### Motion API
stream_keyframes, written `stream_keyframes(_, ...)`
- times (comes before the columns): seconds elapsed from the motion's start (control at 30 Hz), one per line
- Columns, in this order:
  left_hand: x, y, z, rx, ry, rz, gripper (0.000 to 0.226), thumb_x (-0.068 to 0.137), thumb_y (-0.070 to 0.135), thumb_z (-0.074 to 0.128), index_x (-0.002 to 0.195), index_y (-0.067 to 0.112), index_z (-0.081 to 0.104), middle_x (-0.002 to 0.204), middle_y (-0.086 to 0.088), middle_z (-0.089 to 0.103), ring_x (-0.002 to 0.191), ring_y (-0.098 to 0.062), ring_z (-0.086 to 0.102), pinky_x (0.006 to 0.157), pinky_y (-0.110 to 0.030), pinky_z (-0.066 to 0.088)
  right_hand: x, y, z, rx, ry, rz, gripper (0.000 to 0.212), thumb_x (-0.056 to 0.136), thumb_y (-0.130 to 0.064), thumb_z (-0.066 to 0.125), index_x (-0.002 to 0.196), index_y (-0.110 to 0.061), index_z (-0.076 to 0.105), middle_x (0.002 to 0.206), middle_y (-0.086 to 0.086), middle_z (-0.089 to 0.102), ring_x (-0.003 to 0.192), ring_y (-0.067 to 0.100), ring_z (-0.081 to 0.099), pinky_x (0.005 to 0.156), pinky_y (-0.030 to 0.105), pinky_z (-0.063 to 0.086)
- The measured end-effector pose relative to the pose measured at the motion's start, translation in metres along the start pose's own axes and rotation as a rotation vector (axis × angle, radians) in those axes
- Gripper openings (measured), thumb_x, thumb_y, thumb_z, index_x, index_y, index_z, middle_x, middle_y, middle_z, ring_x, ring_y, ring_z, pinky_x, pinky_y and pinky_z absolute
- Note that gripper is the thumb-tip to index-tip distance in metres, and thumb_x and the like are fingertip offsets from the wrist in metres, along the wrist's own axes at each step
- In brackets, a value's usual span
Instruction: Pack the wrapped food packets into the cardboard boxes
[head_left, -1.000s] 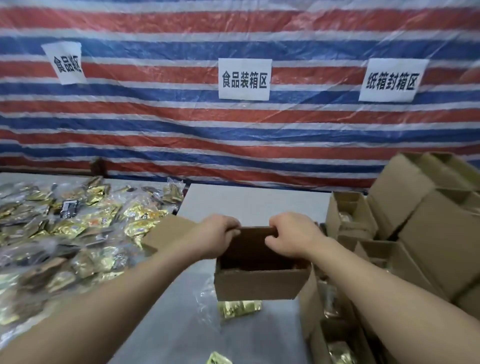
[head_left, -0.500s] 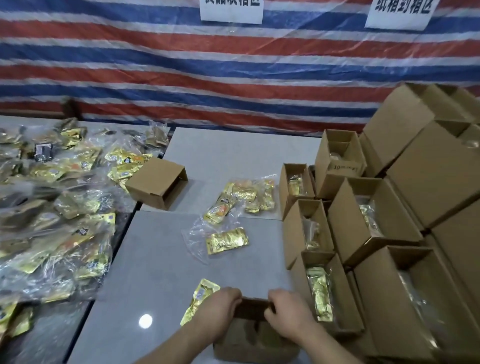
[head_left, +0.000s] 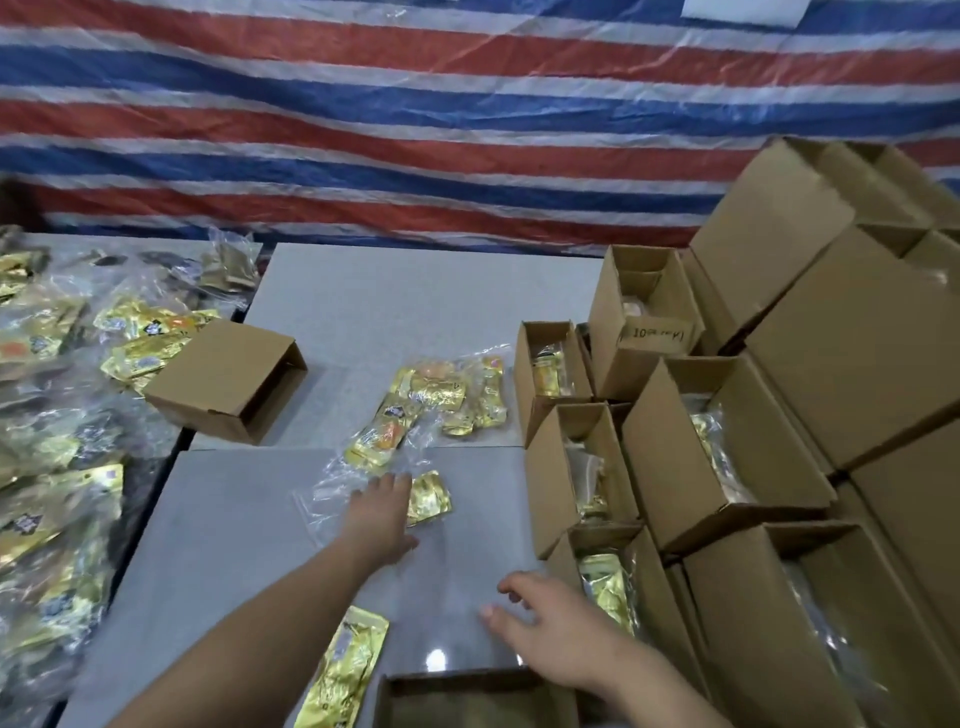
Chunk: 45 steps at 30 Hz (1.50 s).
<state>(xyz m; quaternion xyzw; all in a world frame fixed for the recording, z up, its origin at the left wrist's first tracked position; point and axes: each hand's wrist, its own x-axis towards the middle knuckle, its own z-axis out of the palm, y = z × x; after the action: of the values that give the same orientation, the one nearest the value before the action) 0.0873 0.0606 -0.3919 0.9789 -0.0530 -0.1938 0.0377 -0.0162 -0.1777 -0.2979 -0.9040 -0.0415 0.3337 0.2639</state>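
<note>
A red, white and blue striped tarp (head_left: 415, 119) hangs behind the grey table (head_left: 415, 301), with a white sign (head_left: 748, 9) at its top edge.

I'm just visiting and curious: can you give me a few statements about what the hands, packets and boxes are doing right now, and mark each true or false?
1. The left hand reaches onto a clear bag beside a gold packet. True.
2. The right hand grips a gold packet. False: it hovers over the table, fingers spread, holding nothing.
3. An open box sits at the near edge, below the hands. True.
4. The boxes on the right are all taped shut. False: several stand open with packets inside.
5. The side box on the left stands upright, full of packets. False: it lies on its side, its opening facing right.
</note>
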Motion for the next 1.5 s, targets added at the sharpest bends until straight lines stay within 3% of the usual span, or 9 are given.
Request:
stream_keyframes(0.17, 0.040, -0.003, 0.023, 0.126, -0.113, -0.068, 0.110, 0.075, 0.049, 0.079, 0.154, 0.013, 0.012, 0.151, -0.011, 0.035, 0.136, -0.030, 0.039, 0.105, -0.045, 0.040, 0.005, -0.006, -0.014, 0.106, 0.043, -0.021, 0.057, 0.090, -0.070, 0.044, 0.129, -0.030, 0.056, 0.123, -0.014, 0.053, 0.116, 0.005, 0.051, 0.099, 0.027, 0.041)
stream_keyframes(0.43, 0.029, -0.008, 0.044, -0.257, -0.168, -0.196, 0.066, 0.076, 0.025, 0.073, 0.130, 0.017, 0.035, 0.126, -0.009, 0.056, 0.118, -0.030, 0.057, 0.093, -0.041, 0.052, 0.012, 0.002, -0.008, 0.188, 0.071, -0.005, 0.039, 0.096, -0.054, 0.054, 0.115, -0.023, 0.065, 0.112, -0.006, 0.064, 0.103, 0.010, 0.059, 0.094, 0.028, 0.048)
stream_keyframes(0.73, -0.039, 0.021, -0.059, -0.726, 0.284, -0.046, 0.027, 0.075, 0.011, 0.064, 0.095, 0.023, 0.050, 0.093, 0.000, 0.061, 0.079, -0.023, 0.062, 0.054, -0.027, 0.040, 0.031, -0.053, -0.009, 0.808, 0.264, 0.140, 0.048, 0.093, -0.050, 0.062, 0.135, -0.035, 0.042, 0.127, -0.011, 0.054, 0.115, 0.010, 0.054, 0.090, 0.030, 0.047)
stream_keyframes(0.9, -0.103, 0.072, -0.141, -0.801, 0.480, 0.230, 0.027, 0.079, 0.013, 0.062, 0.101, 0.028, 0.060, 0.100, 0.006, 0.061, 0.095, -0.011, 0.059, 0.077, -0.028, 0.050, 0.024, -0.116, -0.039, 1.374, 0.142, -0.128, 0.067, 0.066, -0.061, 0.074, 0.124, -0.038, 0.052, 0.116, -0.015, 0.071, 0.110, 0.007, 0.067, 0.077, 0.028, 0.055)
stream_keyframes(1.03, -0.140, 0.092, -0.171, -1.133, 0.276, 0.309, 0.042, 0.083, 0.002, 0.064, 0.118, 0.023, 0.054, 0.110, 0.010, 0.067, 0.097, 0.002, 0.064, 0.081, -0.021, 0.053, 0.014, -0.119, -0.060, 1.480, 0.240, -0.195, 0.036, 0.088, -0.032, 0.071, 0.117, -0.012, 0.064, 0.089, 0.001, 0.076, 0.081, 0.012, 0.074, 0.059, 0.024, 0.056)
stream_keyframes(1.2, -0.169, 0.066, -0.158, -1.526, 0.350, 0.229, 0.033, 0.088, -0.005, 0.067, 0.113, 0.016, 0.060, 0.110, -0.004, 0.071, 0.096, -0.013, 0.072, 0.081, -0.020, 0.054, -0.022, -0.076, -0.069, 1.197, 0.411, -0.268, 0.076, 0.063, -0.061, 0.082, 0.125, -0.022, 0.062, 0.110, 0.006, 0.072, 0.103, 0.032, 0.068, 0.070, 0.040, 0.059)
stream_keyframes(1.3, -0.178, 0.035, -0.106, -1.275, 0.431, 0.011, 0.015, 0.094, 0.007, 0.065, 0.098, 0.021, 0.062, 0.094, 0.000, 0.070, 0.082, -0.002, 0.066, 0.074, -0.015, 0.051, -0.043, -0.047, -0.056, 0.743, 0.338, -0.346, 0.092, 0.050, -0.089, 0.069, 0.127, -0.042, 0.051, 0.117, -0.020, 0.063, 0.112, 0.011, 0.061, 0.098, 0.033, 0.046)
stream_keyframes(1.4, -0.187, 0.020, -0.027, -0.913, 0.126, -0.058, 0.015, 0.097, 0.028, 0.061, 0.111, 0.024, 0.058, 0.106, 0.006, 0.064, 0.091, 0.000, 0.059, 0.089, -0.024, 0.048, -0.054, -0.034, -0.029, 0.472, 0.177, -0.344, 0.070, 0.060, -0.087, 0.064, 0.120, -0.060, 0.041, 0.118, -0.037, 0.058, 0.112, -0.015, 0.054, 0.089, 0.006, 0.041)
stream_keyframes(1.5, -0.197, 0.021, 0.033, -0.668, -0.078, 0.039, 0.025, 0.101, 0.040, 0.049, 0.123, 0.029, 0.051, 0.117, 0.009, 0.060, 0.107, -0.009, 0.056, 0.096, -0.024, 0.042, -0.059, -0.026, -0.003, 0.352, 0.120, -0.315, 0.058, 0.066, -0.073, 0.066, 0.116, -0.050, 0.049, 0.109, -0.032, 0.063, 0.106, -0.009, 0.059, 0.082, 0.008, 0.043)
